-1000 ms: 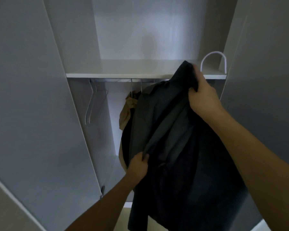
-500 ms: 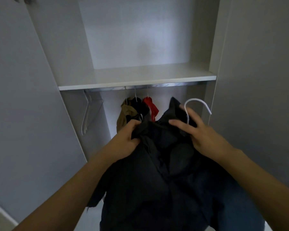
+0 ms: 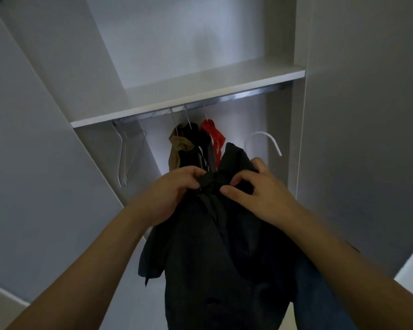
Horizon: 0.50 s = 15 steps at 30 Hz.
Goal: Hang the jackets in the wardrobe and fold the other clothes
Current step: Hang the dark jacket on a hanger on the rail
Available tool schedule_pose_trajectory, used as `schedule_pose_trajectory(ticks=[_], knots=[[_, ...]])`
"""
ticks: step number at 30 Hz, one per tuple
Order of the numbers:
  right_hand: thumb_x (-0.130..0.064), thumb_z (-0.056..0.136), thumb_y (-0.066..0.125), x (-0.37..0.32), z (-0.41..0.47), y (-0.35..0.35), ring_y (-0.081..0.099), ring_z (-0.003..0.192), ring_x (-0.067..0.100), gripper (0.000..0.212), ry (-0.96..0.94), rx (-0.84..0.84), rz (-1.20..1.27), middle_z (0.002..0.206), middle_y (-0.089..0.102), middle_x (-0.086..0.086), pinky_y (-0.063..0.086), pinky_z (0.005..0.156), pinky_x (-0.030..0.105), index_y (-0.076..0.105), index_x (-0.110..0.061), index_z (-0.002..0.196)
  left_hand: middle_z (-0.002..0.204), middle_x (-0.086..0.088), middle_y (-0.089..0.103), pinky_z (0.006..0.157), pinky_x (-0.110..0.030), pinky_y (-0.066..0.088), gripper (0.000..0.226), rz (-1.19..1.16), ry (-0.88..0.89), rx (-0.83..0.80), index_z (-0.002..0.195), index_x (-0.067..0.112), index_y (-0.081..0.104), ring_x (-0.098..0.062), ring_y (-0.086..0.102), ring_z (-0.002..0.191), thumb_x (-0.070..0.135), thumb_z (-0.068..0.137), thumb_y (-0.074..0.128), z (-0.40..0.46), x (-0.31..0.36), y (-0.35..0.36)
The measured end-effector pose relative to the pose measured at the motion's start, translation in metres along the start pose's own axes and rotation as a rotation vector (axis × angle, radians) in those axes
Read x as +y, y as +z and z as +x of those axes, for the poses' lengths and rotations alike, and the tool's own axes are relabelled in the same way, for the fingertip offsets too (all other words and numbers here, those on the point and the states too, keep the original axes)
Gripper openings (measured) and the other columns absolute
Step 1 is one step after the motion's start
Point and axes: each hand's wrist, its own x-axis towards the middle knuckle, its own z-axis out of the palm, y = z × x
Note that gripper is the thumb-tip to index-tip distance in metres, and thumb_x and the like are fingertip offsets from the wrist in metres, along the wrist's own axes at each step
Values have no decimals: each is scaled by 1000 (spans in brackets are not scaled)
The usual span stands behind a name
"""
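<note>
1. Wardrobe (image 3: 57, 163): white, doors open, dim interior.
2. Shelf (image 3: 188, 101): white board across the upper part; metal rail (image 3: 236, 96) just beneath.
3. Jacket (image 3: 224, 246): dark, held up before the opening, below the rail, drooping between both arms.
4. Hung clothes (image 3: 193, 148): tan, black and red, on the rail.
5. Left hand (image 3: 174, 189), right hand (image 3: 260, 189): fingers curled, pinching the jacket's top.
6. Spare hangers (image 3: 124, 158): white, at the rail's left end.
7. Hook (image 3: 262, 140): white, rising behind the jacket.

Both forearms are bare to the frame's edge, with no sleeves, and each hand (image 3: 174, 191) is ungloved.
</note>
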Motion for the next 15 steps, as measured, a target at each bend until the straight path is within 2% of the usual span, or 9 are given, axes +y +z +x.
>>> schedule_pose_trajectory(ticks=[3,5,7,9,12,13,15], knots=[[-89,64,44,0,-5,9,51,83,0,61,-25,-15,79,99,33,-26,49,70,24,61,-33,80,113,-21,65,92,-43,51,50,30,-69,-73,118,5,59,-34,64,104,2,68,58,1,-1,0],[-91,59,47,-1,-7,15,50,87,-2,62,-53,-63,101,102,31,-31,49,70,24,60,-34,77,116,-21,65,93,-44,51,46,26,-86,-76,121,6,59,-35,64,107,5,74,61,3,-2,-1],[-88,62,49,-2,-9,21,51,89,0,57,-96,-88,88,104,30,-27,51,71,25,60,-34,78,117,-20,66,96,-49,49,40,6,-102,-62,122,6,59,-36,63,110,4,82,62,5,0,-1],[-74,73,55,-2,-7,24,51,90,3,47,-153,-92,85,107,31,-19,51,72,27,62,-28,84,117,-19,66,99,-50,48,36,14,-110,-42,121,6,59,-35,63,110,-1,86,59,6,-1,-2],[-42,83,69,3,-4,23,50,94,4,19,-184,-95,204,104,33,-19,50,80,26,65,-24,87,113,-12,70,96,-43,51,36,89,-103,-42,120,9,59,-29,66,107,-5,87,58,4,1,-3],[-34,84,71,5,-3,22,49,96,2,11,-184,-95,252,103,34,-23,48,84,24,64,-25,85,110,-10,71,95,-41,52,32,160,-94,-43,118,12,60,-26,67,105,-2,89,57,4,2,-3],[-23,84,72,7,-1,22,48,97,-1,9,-184,-106,311,101,35,-28,44,87,17,64,-26,85,102,-3,73,94,-39,54,18,349,-100,-33,110,17,65,-19,69,99,12,94,59,2,1,-2]])
